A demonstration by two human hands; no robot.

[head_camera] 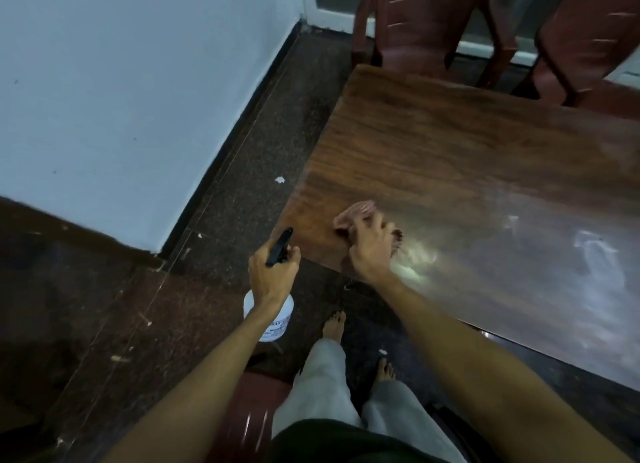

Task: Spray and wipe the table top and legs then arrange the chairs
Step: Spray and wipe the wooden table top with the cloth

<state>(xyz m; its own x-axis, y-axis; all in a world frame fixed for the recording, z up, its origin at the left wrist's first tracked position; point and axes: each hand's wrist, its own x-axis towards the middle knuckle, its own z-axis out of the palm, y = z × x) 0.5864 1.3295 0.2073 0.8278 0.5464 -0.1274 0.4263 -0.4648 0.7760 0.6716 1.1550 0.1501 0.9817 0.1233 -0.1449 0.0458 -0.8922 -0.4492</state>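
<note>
Clutching crumpled pink cloth (353, 213) in right grip (369, 251), pressed on brown wood-grain bench (450, 157) — squeezing white plastic spray bottle (277, 324) in left grip (273, 275) just beside, off bench.

Dim, motion-blurred view; glare streaks the table (450, 157).

Pale blue wall (121, 81), dark speckled stone floor (266, 143)
</note>
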